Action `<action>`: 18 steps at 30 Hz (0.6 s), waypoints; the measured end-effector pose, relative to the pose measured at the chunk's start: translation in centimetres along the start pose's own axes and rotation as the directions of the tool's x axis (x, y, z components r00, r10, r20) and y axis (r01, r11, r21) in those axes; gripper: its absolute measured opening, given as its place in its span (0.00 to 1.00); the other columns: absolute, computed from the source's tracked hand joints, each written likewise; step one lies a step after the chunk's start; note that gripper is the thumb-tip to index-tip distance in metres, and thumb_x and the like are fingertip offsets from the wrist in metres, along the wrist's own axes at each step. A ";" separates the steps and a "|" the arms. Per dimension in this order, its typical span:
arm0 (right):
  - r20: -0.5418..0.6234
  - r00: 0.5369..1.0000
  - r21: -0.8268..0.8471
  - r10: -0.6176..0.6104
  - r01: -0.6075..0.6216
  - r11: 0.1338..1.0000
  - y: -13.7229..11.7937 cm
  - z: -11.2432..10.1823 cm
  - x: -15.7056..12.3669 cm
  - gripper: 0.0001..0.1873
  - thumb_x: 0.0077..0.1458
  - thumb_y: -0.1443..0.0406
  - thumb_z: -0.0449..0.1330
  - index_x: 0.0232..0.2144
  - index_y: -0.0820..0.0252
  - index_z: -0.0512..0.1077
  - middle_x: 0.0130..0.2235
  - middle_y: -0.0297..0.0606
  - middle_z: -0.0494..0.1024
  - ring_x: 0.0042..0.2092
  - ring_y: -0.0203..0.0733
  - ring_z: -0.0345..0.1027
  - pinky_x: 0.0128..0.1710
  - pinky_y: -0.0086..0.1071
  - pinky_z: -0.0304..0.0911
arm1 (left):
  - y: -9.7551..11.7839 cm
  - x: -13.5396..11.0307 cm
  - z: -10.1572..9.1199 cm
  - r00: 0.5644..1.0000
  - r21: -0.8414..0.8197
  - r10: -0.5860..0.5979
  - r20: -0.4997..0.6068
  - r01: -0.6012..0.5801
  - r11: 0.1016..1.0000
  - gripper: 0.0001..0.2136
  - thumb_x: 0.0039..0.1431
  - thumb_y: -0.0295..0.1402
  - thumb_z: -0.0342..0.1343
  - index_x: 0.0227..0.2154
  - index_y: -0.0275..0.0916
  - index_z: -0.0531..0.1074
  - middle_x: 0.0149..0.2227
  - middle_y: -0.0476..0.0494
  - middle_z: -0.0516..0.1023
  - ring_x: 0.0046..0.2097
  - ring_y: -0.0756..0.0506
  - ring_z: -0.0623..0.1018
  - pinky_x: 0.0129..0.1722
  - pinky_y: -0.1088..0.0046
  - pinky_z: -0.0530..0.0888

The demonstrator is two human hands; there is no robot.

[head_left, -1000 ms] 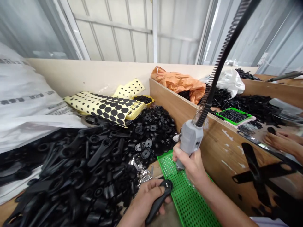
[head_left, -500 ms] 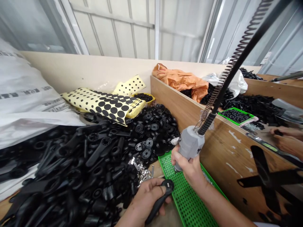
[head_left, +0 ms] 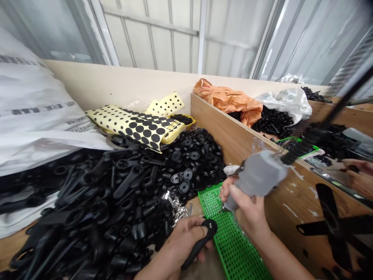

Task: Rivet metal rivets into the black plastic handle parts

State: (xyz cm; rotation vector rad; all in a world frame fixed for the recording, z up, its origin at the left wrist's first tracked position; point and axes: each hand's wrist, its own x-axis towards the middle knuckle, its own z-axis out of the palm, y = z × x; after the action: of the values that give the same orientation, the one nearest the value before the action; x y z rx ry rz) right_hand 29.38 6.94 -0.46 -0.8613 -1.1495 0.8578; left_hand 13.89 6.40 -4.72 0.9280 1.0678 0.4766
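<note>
My left hand [head_left: 190, 239] is closed around a black plastic handle [head_left: 201, 245]; a small metal post stands up from its round end. In my right hand [head_left: 244, 202] is a grey electric screwdriver [head_left: 259, 175], tilted, with its tip low over the green perforated tray [head_left: 241, 249]. A black cable and a coil spring run up from the tool's rear toward the upper right, blurred. Small shiny screws lie in the tray, partly hidden by my right hand. Beside my left hand is a little heap of silvery metal clips [head_left: 178, 208].
Black handle parts [head_left: 116, 202] pile up on the left, round black discs [head_left: 195, 155] behind. Yellow sticker sheets [head_left: 140, 126] lie at the back. A wooden divider [head_left: 233, 136] runs along the right; beyond it are an orange bag [head_left: 227, 103] and another person's hand [head_left: 358, 175].
My right hand has swung the screwdriver to the right and tilted it more, its cable and spring moving along. The left hand keeps the handle almost in place. The view has shifted slightly.
</note>
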 end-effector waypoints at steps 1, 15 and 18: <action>0.022 1.000 0.010 -0.003 0.003 1.000 -0.7 0.0 -0.1 0.11 0.54 0.57 0.60 0.27 0.58 0.68 0.23 0.30 0.68 0.26 0.36 0.62 0.28 0.31 0.58 | 0.1 -0.1 0.0 1.000 -0.001 0.003 0.003 -0.003 1.000 0.12 0.41 0.38 0.55 0.27 0.35 0.70 0.21 0.46 0.78 0.14 0.55 0.68 0.14 0.81 0.54; 0.112 0.989 0.029 0.094 -0.098 0.995 -2.8 1.2 -1.8 0.16 0.53 0.51 0.60 0.24 0.56 0.69 0.24 0.31 0.67 0.27 0.38 0.61 0.29 0.33 0.58 | 1.2 -1.0 0.6 1.000 0.038 0.021 0.001 -0.021 0.999 0.11 0.41 0.37 0.51 0.26 0.35 0.69 0.21 0.46 0.76 0.15 0.56 0.66 0.16 0.80 0.55; 0.085 0.992 0.041 0.090 -0.093 0.995 -2.7 1.5 -1.6 0.17 0.52 0.51 0.60 0.23 0.56 0.69 0.23 0.31 0.67 0.26 0.38 0.60 0.27 0.33 0.58 | 1.2 -1.0 0.6 0.999 0.043 0.034 0.003 -0.034 0.999 0.10 0.41 0.36 0.51 0.26 0.35 0.69 0.21 0.46 0.76 0.15 0.55 0.66 0.16 0.80 0.55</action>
State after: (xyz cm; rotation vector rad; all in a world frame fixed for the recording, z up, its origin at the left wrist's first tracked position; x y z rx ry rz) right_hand 27.90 4.52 1.63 -0.8532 -1.1652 0.9991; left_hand 14.14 6.10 -3.07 0.9855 1.0648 0.4823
